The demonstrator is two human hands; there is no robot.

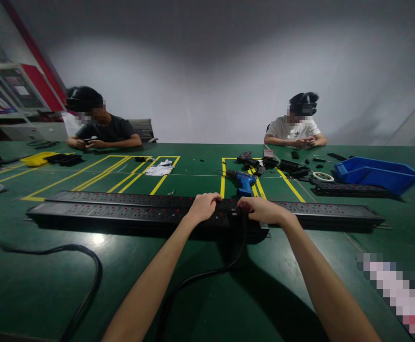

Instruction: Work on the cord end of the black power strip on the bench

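Note:
Two long black power strips lie side by side across the green table, the near one [121, 216] overlapping the far one [321, 209] in the middle. My left hand [205, 206] rests on the strips left of centre, its fingers curled over the top; whether they pinch anything is hidden. My right hand [259, 209] is closed around the end of a black cable [245, 237] at the near strip's right part. From there the cable hangs over the strip's front and runs down to the bottom edge.
Behind the strips lies a blue drill [243, 181], with a second drill [246, 159] beyond. A blue bin [378, 173] stands right, white papers [160, 168] left of centre. Another cable [68, 248] curves at the left. Two people sit across the table [200, 183].

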